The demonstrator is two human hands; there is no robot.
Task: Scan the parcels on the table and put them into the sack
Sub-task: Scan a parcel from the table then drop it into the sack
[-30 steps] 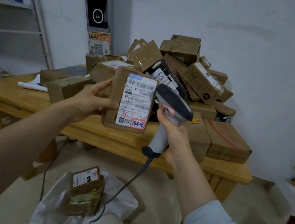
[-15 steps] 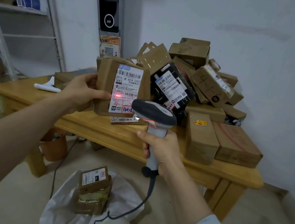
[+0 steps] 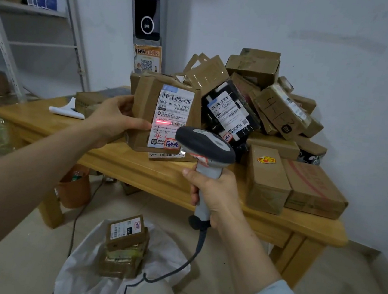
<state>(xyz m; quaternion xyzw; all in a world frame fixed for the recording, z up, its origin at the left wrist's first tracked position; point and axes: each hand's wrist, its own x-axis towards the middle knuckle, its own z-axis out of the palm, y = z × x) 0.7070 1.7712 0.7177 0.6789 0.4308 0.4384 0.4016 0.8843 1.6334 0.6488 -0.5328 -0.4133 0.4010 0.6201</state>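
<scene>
My left hand [image 3: 116, 118] grips a brown cardboard parcel [image 3: 143, 112] by its left edge and holds it upright above the wooden table [image 3: 123, 160], its white label facing me. A red scan line glows across the label's lower barcode. My right hand [image 3: 214, 195] grips the handle of a grey barcode scanner [image 3: 206, 146], whose head points at that label from just below and right. On the floor beneath, a white sack [image 3: 91, 277] lies open with two brown parcels [image 3: 126, 245] stacked in it.
A heap of brown and black parcels [image 3: 260, 106] fills the table's right half against the wall. Two boxes [image 3: 290, 184] lie near the front right edge. The scanner cable [image 3: 173, 272] trails over the sack. An orange bin [image 3: 74, 186] stands under the table. Metal shelving [image 3: 32, 31] is at left.
The parcel has moved up and left away from the scanner. The scanner's head has tipped down to aim at the label, and the red scan line now shows on the barcode.
</scene>
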